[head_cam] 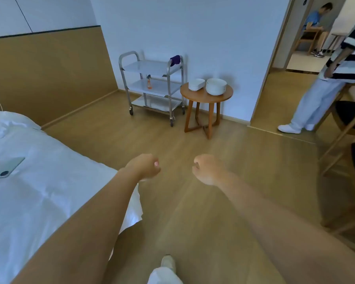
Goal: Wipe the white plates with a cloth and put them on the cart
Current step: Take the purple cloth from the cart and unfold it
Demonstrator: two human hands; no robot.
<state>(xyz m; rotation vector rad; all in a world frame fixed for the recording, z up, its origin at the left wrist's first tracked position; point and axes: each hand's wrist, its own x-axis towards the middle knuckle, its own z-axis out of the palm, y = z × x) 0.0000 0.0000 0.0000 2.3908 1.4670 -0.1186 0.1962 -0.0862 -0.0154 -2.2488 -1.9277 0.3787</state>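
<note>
Both bare forearms are held out over the light wooden floor (223, 144) in the near middle of the scene. The grip of the left hand (145, 166) is closed into a loose fist and nothing is held in it; the grip of the right hand (208, 169) is also curled into a fist, and nothing is held there either. The two stacks of white plates are found far from the hands, on the round wooden tabletop (203, 96) by the far wall: a lower stack of white plates (196, 84) on its left part and a taller stack of round white plates (216, 86) just beside it to the right. Just left of this tabletop the three-shelf metal cart on wheels (152, 87) is placed against the wall. A dark purple cloth (175, 60) is hung over the right handle of the cart, and a small orange spray bottle (149, 83) is set upright on the middle shelf. On the near left a bed with white sheets (39, 191) is seen, and a pale phone (8, 167) is laid on it. On the far right a person in a striped top (348, 58) is standing, and behind the open doorway another person in a blue top (316, 19) is seated. A white shoe (168, 262) of the camera wearer is visible at the bottom edge.
</note>
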